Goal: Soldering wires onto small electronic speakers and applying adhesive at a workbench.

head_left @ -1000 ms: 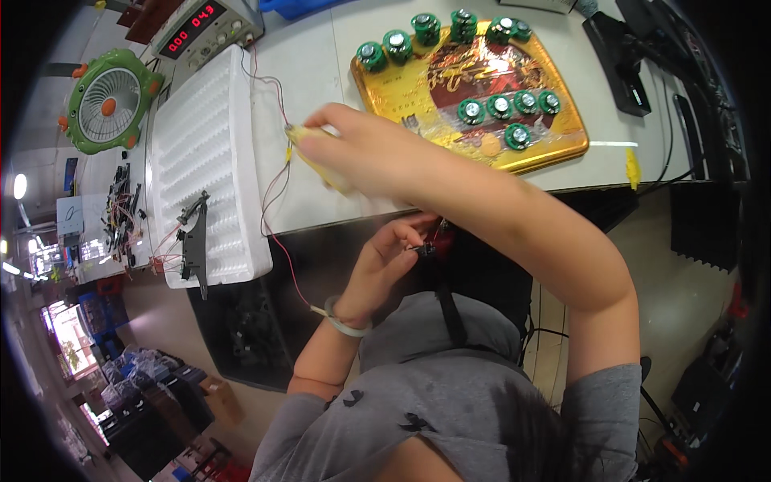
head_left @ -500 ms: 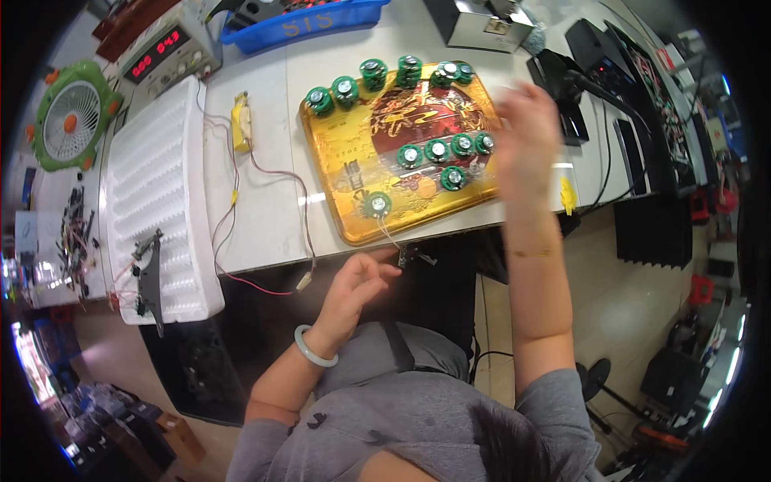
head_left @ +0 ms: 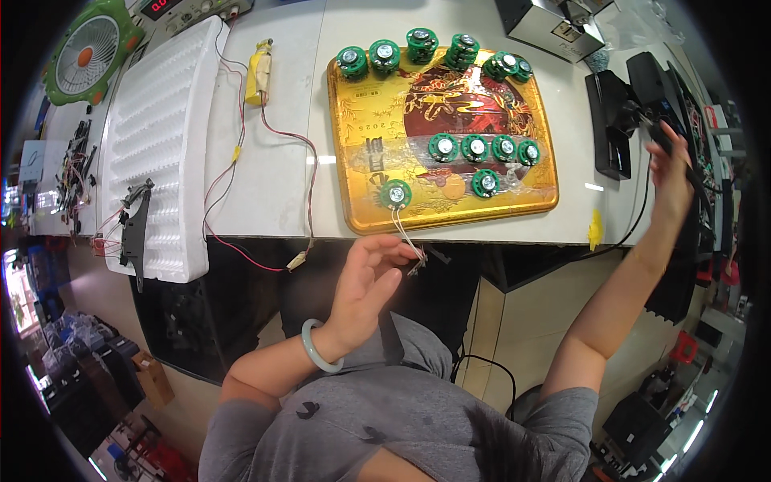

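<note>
My left hand (head_left: 369, 283) is just below the table's front edge, fingers extended and thumb apart. Its fingertips touch or nearly touch a small dark part (head_left: 419, 261), which light wires join to a round green component (head_left: 395, 194) with a silver centre. That component lies at the front left of a gold tin lid (head_left: 361, 218). Far to the right, my right hand (head_left: 673, 165) is closed on a black soldering iron (head_left: 663, 138) with its tip pointing toward a black stand (head_left: 622, 112). More round green components (head_left: 485, 183) sit on the lid, some stacked along its back.
A white ridged foam tray (head_left: 165, 145) at the left carries a dark curved bracket (head_left: 135, 233). Near it lie a yellow-wrapped pack (head_left: 259, 76) and red and black wires. A green fan (head_left: 87, 56) stands far left, a metal box (head_left: 554, 28) at the back right.
My right hand has swung outward right, from beside the lid to the stand, and now holds the soldering iron. My left hand has stayed beside the wired part. The view has shifted.
</note>
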{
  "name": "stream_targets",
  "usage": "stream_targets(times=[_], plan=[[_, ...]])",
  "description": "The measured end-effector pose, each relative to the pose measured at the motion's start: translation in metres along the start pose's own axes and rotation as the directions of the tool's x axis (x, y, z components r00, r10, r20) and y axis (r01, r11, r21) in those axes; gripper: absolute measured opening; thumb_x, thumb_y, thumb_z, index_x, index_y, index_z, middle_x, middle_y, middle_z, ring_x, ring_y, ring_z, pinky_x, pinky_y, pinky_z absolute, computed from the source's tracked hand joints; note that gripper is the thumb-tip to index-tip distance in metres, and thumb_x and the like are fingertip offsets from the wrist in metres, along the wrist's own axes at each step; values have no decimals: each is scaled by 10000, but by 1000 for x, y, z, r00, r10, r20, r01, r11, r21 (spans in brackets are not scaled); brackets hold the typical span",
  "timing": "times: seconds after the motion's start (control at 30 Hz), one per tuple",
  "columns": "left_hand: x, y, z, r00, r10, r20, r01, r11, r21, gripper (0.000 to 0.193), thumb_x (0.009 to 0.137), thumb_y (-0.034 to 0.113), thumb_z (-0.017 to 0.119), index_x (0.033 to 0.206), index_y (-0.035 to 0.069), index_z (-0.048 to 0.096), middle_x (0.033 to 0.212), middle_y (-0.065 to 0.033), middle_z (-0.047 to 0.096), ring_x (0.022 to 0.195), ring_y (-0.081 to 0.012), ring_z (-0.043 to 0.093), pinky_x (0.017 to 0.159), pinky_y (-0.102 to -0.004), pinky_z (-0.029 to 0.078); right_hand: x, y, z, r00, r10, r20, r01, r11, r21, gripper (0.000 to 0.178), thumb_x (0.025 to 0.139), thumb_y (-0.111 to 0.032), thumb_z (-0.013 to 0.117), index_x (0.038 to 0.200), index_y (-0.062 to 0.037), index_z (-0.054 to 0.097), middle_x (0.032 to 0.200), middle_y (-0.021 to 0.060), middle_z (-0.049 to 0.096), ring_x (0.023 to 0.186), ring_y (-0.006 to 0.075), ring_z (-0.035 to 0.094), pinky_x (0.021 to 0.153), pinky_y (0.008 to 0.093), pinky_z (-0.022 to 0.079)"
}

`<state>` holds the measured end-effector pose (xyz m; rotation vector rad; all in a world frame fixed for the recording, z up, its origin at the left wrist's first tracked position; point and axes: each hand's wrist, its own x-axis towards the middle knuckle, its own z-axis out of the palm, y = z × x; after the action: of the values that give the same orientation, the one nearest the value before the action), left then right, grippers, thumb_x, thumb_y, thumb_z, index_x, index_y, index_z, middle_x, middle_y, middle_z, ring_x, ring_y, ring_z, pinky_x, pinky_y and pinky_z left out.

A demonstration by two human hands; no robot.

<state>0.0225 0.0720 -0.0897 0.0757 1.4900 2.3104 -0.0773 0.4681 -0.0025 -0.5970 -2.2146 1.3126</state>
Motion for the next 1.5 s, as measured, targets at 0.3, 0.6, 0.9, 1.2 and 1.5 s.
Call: stream_targets(times=[0.3,0.6,0.9,1.2,1.5], plan=[[8,31,-10,977,-211,6,211,974,-83,195,879,115,459,1045,14,440,883,-79,543,775,-119,547,725,-250,430,-114,-16,14,941,-279,193,-40,473,880,368,857,-209,521,1098,61,456,588,-10,373,467,39,272,440,194,208],[17,47,-1,978,181,-102,-32,617,786,322,727,85,623,1024,45,504,619,-49,520,523,-171,540,487,-249,411,-164,-32,123,947,-269,177,112,790,603,491,822,-369,555,1004,78,462,667,77,504,450,45,379,405,153,265],[27,42,-13,875,460,148,-249,166,954,116,664,115,660,765,107,601,562,-22,516,460,-187,511,421,-299,373,-170,-18,146,833,-541,118,299,619,726,435,801,-453,546,814,-28,452,502,2,379,409,76,297,408,222,239],[30,40,-14,919,390,63,-233,409,882,70,657,15,653,688,42,597,522,-49,510,407,-154,450,411,-247,331,-171,-20,147,768,-607,206,296,620,726,406,789,-441,571,809,-43,494,466,9,396,406,111,341,421,247,254],[30,38,-16,924,371,91,-246,393,886,68,655,21,654,676,55,599,509,-40,501,400,-155,440,411,-253,320,-174,-18,147,730,-642,235,362,654,665,380,826,-440,501,817,-69,419,493,-10,303,448,96,264,444,250,203]])
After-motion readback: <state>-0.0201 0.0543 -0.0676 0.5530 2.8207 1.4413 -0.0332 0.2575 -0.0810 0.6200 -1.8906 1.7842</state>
